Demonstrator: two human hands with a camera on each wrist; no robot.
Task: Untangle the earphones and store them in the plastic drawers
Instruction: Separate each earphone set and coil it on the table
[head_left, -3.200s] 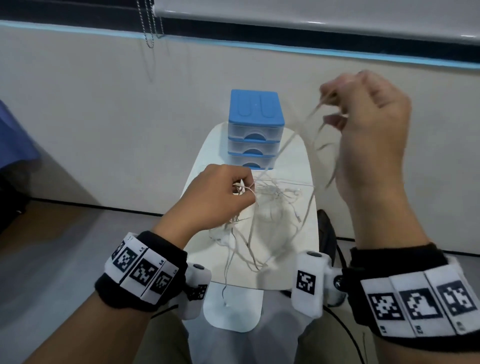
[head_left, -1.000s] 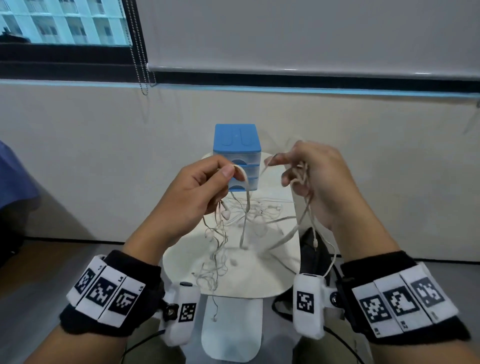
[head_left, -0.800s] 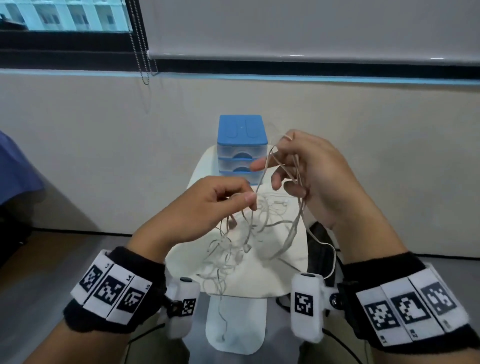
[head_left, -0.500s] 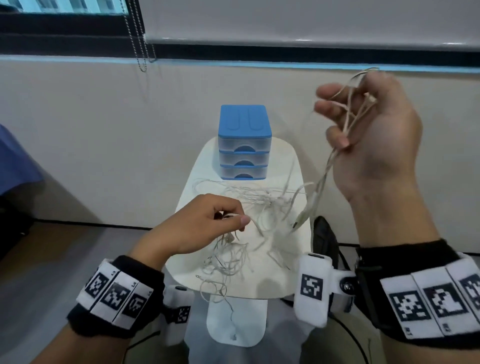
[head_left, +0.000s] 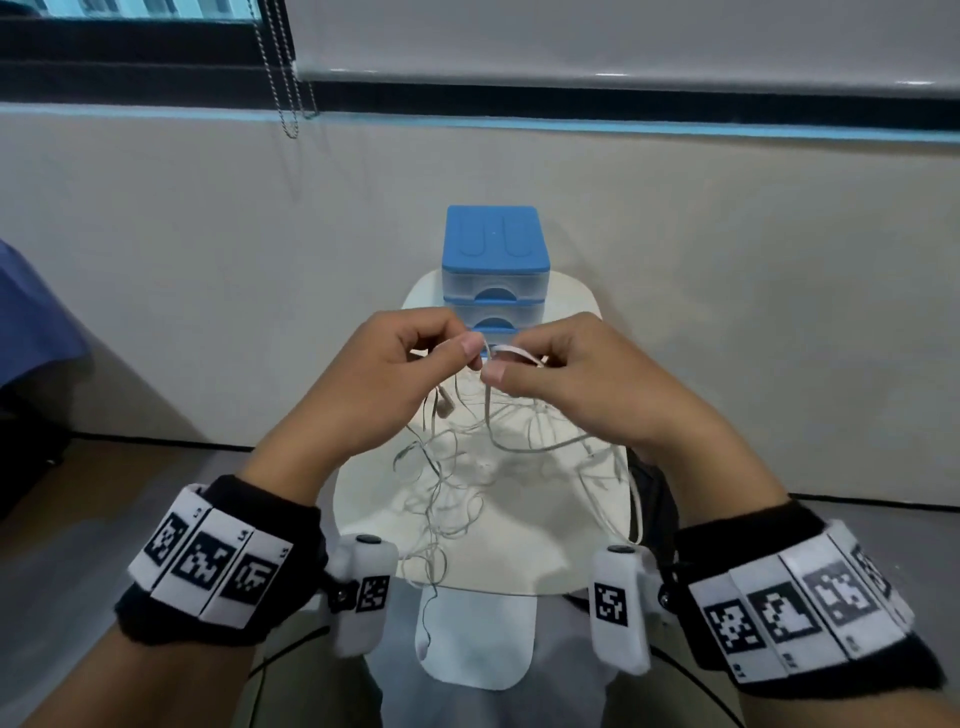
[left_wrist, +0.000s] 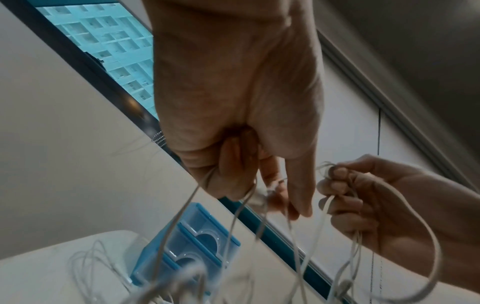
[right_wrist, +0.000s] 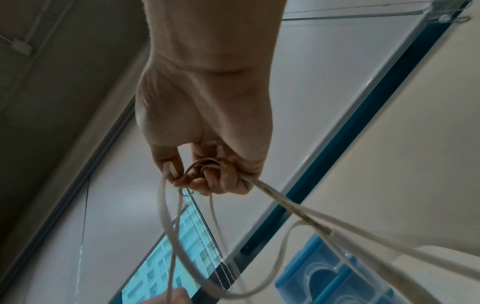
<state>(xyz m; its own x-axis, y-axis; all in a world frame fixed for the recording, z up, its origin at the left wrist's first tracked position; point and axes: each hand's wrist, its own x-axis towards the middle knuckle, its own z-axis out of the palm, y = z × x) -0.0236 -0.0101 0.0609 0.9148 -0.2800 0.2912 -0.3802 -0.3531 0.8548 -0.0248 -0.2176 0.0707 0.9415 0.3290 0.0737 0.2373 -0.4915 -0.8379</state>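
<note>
A tangle of white earphone cables (head_left: 467, 467) hangs from both hands down onto a small white table (head_left: 545, 545). My left hand (head_left: 395, 374) pinches cable strands (left_wrist: 182, 222) between thumb and curled fingers. My right hand (head_left: 566, 374) holds several loops of cable (right_wrist: 207, 164) in its curled fingers, thumb tip close to the left thumb. Both hands are raised in front of the blue-topped plastic drawer unit (head_left: 496, 260), whose clear drawers (left_wrist: 197, 244) look closed. An earbud (head_left: 444, 408) dangles under the left hand. One cable end (head_left: 423, 644) hangs past the table's near edge.
The drawer unit (right_wrist: 337, 273) stands at the table's far end against a beige wall (head_left: 208, 260). A window with a blind and its bead chain (head_left: 285, 78) is above. A dark bag (head_left: 654, 499) sits at the table's right. Blue cloth (head_left: 26, 322) is at far left.
My right hand has dropped from high on the right to meet the left hand at the middle. The left hand rose a little. The cables now hang slack between them.
</note>
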